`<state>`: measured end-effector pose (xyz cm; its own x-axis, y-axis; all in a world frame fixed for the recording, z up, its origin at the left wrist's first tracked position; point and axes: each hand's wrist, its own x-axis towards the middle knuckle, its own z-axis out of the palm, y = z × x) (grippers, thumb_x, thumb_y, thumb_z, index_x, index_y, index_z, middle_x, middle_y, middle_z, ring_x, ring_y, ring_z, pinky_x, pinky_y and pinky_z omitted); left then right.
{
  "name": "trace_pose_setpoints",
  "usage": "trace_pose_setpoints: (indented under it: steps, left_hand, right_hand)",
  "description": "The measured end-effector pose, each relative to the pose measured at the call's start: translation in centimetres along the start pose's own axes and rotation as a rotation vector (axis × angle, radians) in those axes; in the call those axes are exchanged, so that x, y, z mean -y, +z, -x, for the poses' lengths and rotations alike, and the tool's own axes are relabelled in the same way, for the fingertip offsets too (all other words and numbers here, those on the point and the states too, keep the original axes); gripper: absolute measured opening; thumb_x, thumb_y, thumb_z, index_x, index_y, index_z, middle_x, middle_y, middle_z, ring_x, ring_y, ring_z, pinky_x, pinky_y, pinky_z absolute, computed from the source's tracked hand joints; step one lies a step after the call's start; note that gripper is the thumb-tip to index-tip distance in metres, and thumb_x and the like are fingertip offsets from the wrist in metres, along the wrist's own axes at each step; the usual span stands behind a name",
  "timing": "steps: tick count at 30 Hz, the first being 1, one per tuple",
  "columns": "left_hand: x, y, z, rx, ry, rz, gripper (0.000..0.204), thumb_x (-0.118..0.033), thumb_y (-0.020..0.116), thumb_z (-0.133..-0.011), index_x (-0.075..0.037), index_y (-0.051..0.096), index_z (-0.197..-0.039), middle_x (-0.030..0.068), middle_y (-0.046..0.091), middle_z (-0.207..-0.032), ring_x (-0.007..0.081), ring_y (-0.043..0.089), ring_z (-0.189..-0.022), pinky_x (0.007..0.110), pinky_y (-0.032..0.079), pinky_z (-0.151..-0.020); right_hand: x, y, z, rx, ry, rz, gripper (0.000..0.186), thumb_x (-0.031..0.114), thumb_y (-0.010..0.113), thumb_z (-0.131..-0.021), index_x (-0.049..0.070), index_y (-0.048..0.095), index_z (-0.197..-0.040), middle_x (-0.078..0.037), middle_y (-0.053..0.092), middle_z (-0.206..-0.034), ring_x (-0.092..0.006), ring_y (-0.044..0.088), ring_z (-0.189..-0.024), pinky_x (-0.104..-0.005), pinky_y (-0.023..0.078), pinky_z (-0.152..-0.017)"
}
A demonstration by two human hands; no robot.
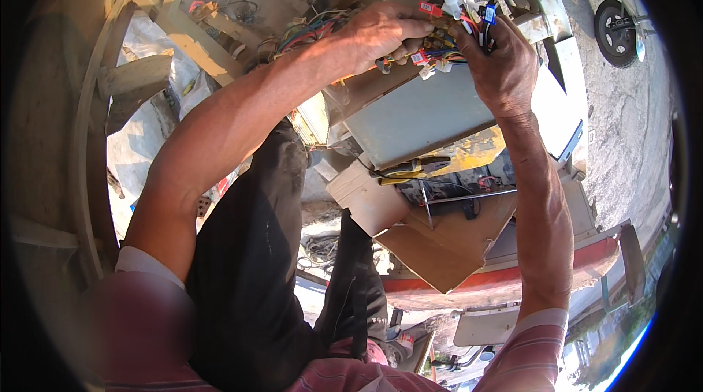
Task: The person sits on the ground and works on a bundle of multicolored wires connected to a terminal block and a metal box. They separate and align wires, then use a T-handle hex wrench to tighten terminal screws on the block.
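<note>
Pliers (414, 167) lie mid-frame below a grey metal box (428, 115). Further up, top centre, both hands grip the wire bundle (447, 30): left hand (381, 33) clenched around it, right hand (501, 62) pinching connectors, bundle running left-right between them.

A flat sheet of brown cardboard (454, 245) carries the things: yellow-handled pliers (410, 169) lie at its eleven o'clock edge, a thin bent metal rod (461, 198) toward twelve, and a black-handled tool (458, 210) just beneath the rod.
</note>
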<state>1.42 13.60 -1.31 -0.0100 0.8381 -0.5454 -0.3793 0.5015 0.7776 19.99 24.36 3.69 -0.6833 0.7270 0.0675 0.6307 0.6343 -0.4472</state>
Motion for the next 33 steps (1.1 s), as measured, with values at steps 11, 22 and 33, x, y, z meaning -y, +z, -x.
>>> trace_pose_setpoints:
  steps: [11,22,33]
  left_hand:
    - [0.0,-0.4,0.2,0.061,0.067,0.015,0.031,-0.026,0.065,-0.104,-0.002,0.067,-0.123,-0.0014,0.053,-0.070,0.0074,0.043,-0.056,0.028,0.035,-0.051]
    - [-0.8,0.3,0.3,-0.003,0.051,-0.067,0.025,-0.028,0.069,-0.102,-0.004,0.071,-0.105,-0.0008,0.055,-0.069,0.0081,0.048,-0.059,0.028,0.037,-0.051]
    - [-0.7,-0.3,0.6,0.078,0.063,-0.119,0.028,-0.031,0.067,-0.104,-0.003,0.067,-0.103,0.0014,0.059,-0.075,0.0077,0.050,-0.061,0.026,0.037,-0.050]
  right_hand:
    - [0.0,-0.1,-0.2,-0.019,-0.008,-0.005,0.040,0.045,0.077,-0.093,0.007,0.066,-0.090,-0.009,0.062,-0.075,-0.0301,0.065,-0.064,-0.0439,0.051,-0.060]
    - [0.9,-1.0,-0.8,0.108,0.116,0.064,0.042,0.051,0.074,-0.092,0.010,0.074,-0.101,-0.010,0.070,-0.077,-0.0323,0.072,-0.071,-0.0471,0.055,-0.067]
    - [-0.7,-1.5,-1.7,0.195,-0.016,0.033,0.040,0.046,0.072,-0.095,0.007,0.077,-0.102,-0.012,0.072,-0.088,-0.0338,0.073,-0.080,-0.0472,0.055,-0.075]
